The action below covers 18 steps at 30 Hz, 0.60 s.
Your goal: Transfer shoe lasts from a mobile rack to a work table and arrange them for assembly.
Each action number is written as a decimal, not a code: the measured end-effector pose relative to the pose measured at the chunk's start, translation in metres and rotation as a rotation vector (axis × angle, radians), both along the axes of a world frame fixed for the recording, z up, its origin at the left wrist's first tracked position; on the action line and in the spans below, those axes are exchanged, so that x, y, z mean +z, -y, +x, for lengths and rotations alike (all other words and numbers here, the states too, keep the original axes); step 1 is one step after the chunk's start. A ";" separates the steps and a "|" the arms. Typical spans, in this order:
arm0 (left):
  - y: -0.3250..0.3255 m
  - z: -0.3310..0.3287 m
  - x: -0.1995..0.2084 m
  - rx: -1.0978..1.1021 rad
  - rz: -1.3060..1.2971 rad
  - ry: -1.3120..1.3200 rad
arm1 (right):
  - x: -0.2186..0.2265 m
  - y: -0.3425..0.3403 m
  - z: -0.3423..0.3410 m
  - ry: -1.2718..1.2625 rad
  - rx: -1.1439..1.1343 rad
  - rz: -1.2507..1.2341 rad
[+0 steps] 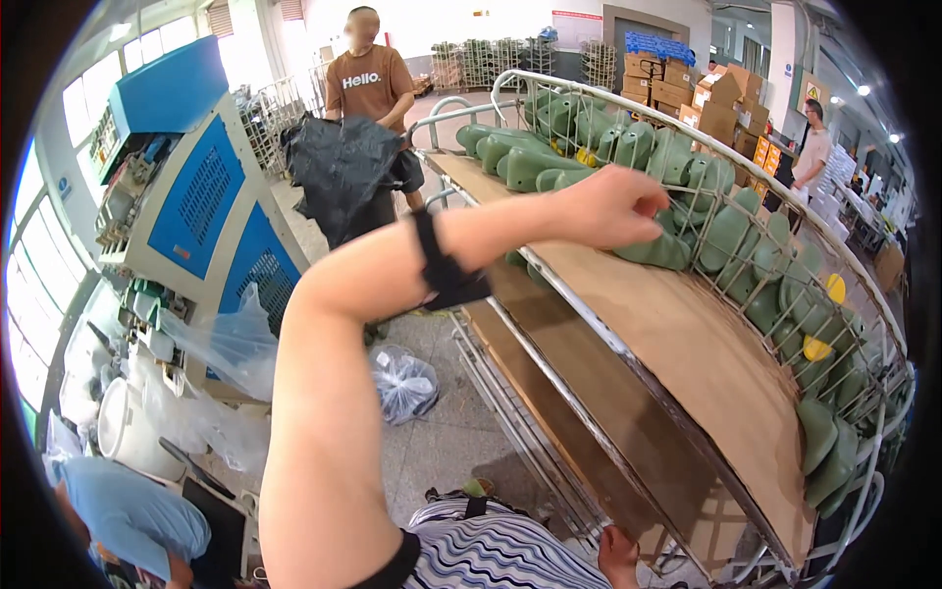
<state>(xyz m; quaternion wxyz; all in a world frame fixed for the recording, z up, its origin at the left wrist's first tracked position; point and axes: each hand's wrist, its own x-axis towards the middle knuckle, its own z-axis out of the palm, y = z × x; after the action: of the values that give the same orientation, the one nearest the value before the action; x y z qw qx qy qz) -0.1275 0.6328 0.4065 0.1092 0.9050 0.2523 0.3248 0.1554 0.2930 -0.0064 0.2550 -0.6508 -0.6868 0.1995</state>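
Left hand point(623, 208) reaches over the top board point(677, 324) of the rack point(613, 342), fingers bent inward, nothing visible in them; whether it touches the green piece point(655, 251) just below: cannot tell. Green moulded pieces point(670, 157) lie heaped along the rack's wired far side. Right hand point(616, 550) is low at the near edge; its grip on the frame cannot be confirmed. Handling, judged: lower the left fingers around one piece, clear of the wire, and move it gently so neighbours don't slide.
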 end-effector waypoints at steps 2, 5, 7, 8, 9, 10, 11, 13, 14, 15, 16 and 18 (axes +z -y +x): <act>-0.067 0.012 0.003 0.031 0.129 -0.233 | 0.000 -0.011 -0.021 0.003 -0.125 -0.099; -0.149 0.032 -0.014 0.098 0.169 -0.567 | 0.015 -0.031 -0.061 0.082 -0.083 -0.045; -0.173 0.043 -0.028 0.080 0.052 -0.776 | 0.033 -0.036 -0.086 0.125 -0.110 0.062; -0.177 0.049 -0.036 0.068 0.058 -0.776 | 0.034 -0.037 -0.094 0.103 -0.166 -0.112; -0.172 0.060 -0.042 0.054 0.034 -0.817 | 0.033 -0.042 -0.101 0.078 -0.233 -0.285; -0.167 0.065 -0.045 0.049 0.003 -0.859 | 0.026 -0.040 -0.109 0.075 -0.248 -0.287; -0.166 0.068 -0.042 0.036 0.006 -0.859 | 0.014 -0.034 -0.113 0.069 -0.254 -0.197; -0.161 0.074 -0.040 0.022 -0.035 -0.928 | 0.015 -0.028 -0.123 0.076 -0.256 -0.122; -0.163 0.080 -0.044 0.017 -0.043 -0.922 | 0.015 -0.028 -0.130 0.019 -0.263 -0.097; -0.168 0.087 -0.050 -0.042 0.038 -1.010 | 0.022 -0.029 -0.132 -0.032 -0.258 -0.068; -0.176 0.095 -0.056 -0.111 0.123 -1.096 | 0.029 -0.031 -0.135 -0.018 -0.257 -0.075; -0.183 0.099 -0.068 -0.137 0.138 -1.088 | 0.045 -0.033 -0.139 0.013 -0.276 -0.065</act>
<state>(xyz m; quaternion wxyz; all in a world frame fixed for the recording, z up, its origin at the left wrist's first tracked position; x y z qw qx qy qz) -0.0281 0.8154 0.3390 -0.0756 0.9616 0.1912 -0.1820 0.0169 0.3264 0.0382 0.2545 -0.7482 -0.5856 0.1803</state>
